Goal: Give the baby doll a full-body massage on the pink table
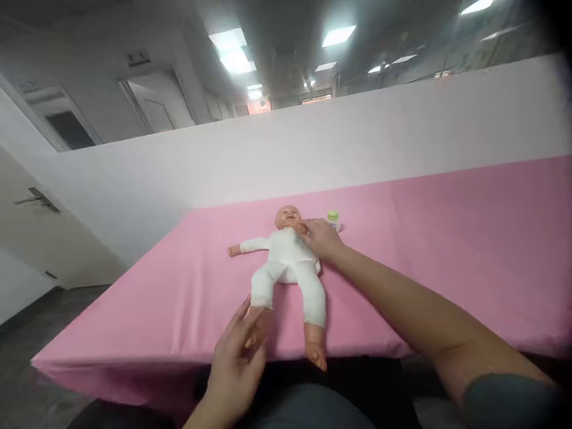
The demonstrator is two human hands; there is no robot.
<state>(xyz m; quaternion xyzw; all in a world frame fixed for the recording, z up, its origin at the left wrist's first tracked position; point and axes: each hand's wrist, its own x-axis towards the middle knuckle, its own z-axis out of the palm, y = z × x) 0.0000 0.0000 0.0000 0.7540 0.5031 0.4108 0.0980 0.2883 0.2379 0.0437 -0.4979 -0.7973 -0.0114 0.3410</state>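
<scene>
Partly hidden doll, right hand over one arm, left hand half-curled by a foot, grips unclear

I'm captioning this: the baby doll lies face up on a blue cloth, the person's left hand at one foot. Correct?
No: the head view shows a pink cloth, not blue. The baby doll does lie face up, the left hand at one foot.

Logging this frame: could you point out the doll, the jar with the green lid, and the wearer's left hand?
Doll [290,252]: head view, on its white cloth torso.
Jar [333,221]: head view, on its body just below the lid.
Left hand [235,360]: head view, on the back of the hand.
</scene>
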